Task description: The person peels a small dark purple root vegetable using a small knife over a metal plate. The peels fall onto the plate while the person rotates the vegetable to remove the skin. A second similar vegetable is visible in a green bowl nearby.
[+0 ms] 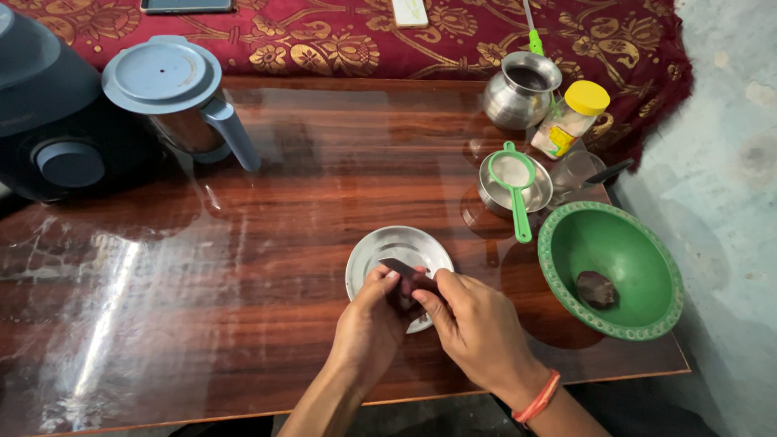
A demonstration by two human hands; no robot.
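Just below the frame's centre, over a round steel plate [394,247], the left hand [368,328] and right hand [477,324] pinch a thin dark flat strip [407,273] by its ends, which looks light, stiff, possibly brittle.

Sharp daylight, glare on tabletop [121,307]

hands 2 [368,324] [473,320] | steel plate 1 [388,247] | green bowl 1 [639,235] | strainer 1 [514,174]
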